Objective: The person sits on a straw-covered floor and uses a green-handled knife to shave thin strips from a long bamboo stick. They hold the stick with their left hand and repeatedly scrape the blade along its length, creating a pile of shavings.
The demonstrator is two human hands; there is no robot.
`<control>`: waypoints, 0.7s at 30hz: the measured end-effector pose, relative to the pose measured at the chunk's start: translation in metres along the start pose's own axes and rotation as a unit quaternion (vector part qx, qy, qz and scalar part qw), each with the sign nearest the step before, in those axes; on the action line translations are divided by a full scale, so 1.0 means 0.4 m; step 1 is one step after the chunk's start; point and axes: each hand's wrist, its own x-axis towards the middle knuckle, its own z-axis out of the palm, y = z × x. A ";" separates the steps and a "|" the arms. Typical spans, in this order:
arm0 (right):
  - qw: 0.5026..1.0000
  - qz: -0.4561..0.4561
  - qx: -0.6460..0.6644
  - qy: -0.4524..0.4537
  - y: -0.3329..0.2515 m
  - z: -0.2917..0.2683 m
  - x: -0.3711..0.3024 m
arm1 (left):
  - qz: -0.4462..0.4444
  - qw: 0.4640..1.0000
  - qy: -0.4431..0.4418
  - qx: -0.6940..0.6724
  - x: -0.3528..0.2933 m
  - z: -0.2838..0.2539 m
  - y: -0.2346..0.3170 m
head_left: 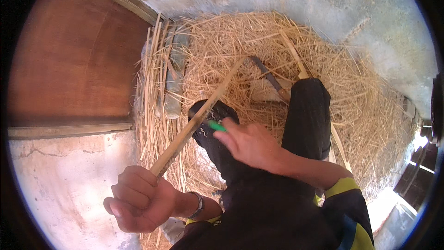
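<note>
Left hand [138, 199]: grip clamped on lower end of long pale strip [178, 142]. Right hand [252, 144]: grip closed around green tool [217, 126], near strip. Dark curved blade [267, 72] on straw [222, 32].

The left hand [136, 199] gripped a strip [213, 98] slanting across the left knee [226, 109], the right hand [253, 144] held a green tool [217, 126] beside it, and a dark blade [267, 72] lay amid straw [231, 32].

Left hand [134, 199] in a proper fist, down low
Right hand [252, 143] kinda bunched in a pinch grip, forearm [307, 170] slanting in from the right.
</note>
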 end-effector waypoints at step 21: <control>0.995 -0.084 -0.022 0.039 -0.105 0.018 -0.021 | -0.023 0.998 0.029 -0.043 0.013 -0.067 0.004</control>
